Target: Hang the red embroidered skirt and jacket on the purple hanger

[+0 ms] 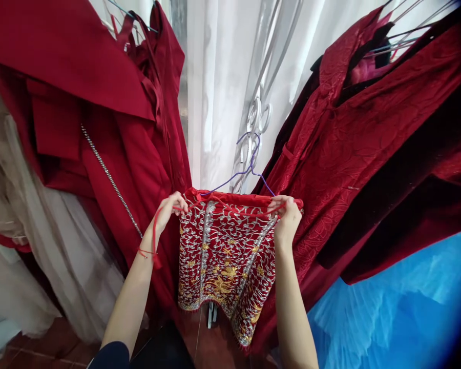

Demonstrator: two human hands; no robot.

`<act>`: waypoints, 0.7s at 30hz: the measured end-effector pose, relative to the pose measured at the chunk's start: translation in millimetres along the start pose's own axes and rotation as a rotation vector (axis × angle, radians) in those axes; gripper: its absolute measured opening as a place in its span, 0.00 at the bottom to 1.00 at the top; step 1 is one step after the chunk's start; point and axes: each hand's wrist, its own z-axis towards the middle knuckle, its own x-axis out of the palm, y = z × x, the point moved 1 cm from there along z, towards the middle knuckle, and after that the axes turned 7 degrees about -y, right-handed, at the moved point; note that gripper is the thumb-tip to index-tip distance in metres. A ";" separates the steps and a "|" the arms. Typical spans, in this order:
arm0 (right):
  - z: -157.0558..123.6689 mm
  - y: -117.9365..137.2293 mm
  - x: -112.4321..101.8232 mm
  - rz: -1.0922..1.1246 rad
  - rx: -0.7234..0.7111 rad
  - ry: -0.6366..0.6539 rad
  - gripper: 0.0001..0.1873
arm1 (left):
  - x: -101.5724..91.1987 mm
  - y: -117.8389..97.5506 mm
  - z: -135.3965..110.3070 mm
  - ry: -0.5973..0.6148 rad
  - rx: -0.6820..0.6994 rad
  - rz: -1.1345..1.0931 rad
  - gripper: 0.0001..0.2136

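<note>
A red garment [225,259] with silver and gold embroidery hangs from a purple wire hanger [249,164] in front of me. My left hand [168,209] pinches its top left corner, fingers closed, and a thin red strap loops down over that wrist. My right hand [287,218] grips the top right corner with closed fingers. Both arms reach up from below, holding the garment spread out flat between them.
Red gowns [100,128] hang at the left, one with a silver chain trim [111,179]. Dark red textured and velvet garments [372,148] hang at the right. White curtains [223,77] are behind. Blue tulle [399,307] sits lower right, pale tulle [30,246] lower left.
</note>
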 end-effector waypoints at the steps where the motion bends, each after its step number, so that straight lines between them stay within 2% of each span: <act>1: -4.0 1.2 6.0 -0.005 -0.056 -0.056 0.16 | -5.1 7.9 -5.0 0.147 -0.045 0.143 0.20; 3: -13.6 2.6 19.5 -0.033 -0.187 -0.186 0.09 | -14.1 25.5 -16.0 0.412 -0.151 0.408 0.15; 4: -18.6 3.0 26.1 -0.050 -0.249 -0.247 0.09 | -18.5 33.5 -20.8 0.487 -0.198 0.504 0.13; 6: -28.1 4.0 36.1 -0.074 -0.358 -0.389 0.09 | -27.8 43.3 -27.3 0.510 -0.249 0.630 0.10; 8: -36.0 5.9 38.9 -0.084 -0.449 -0.554 0.09 | -37.0 41.9 -29.0 0.461 -0.246 0.680 0.08; 10: -42.0 8.5 33.8 -0.080 -0.525 -0.687 0.09 | -45.1 28.9 -26.9 0.357 -0.215 0.750 0.09; 13: -47.0 12.9 16.0 -0.034 -0.556 -0.674 0.07 | -49.3 -4.7 -20.6 0.045 -0.133 0.870 0.11; 15: -48.4 15.5 3.6 -0.069 -0.505 -0.575 0.06 | -41.8 -28.0 -17.3 -0.124 -0.056 0.873 0.13; 17: -48.4 16.4 -2.9 -0.209 -0.413 -0.351 0.05 | -25.6 -47.0 -15.5 -0.240 0.069 0.863 0.12; 19: -48.9 13.6 -0.5 -0.379 -0.326 0.045 0.04 | -4.1 -59.6 -14.6 -0.357 0.247 0.902 0.11; 21: -52.9 6.5 8.3 -0.519 -0.236 0.529 0.07 | 18.3 -65.3 -13.0 -0.386 0.470 0.951 0.12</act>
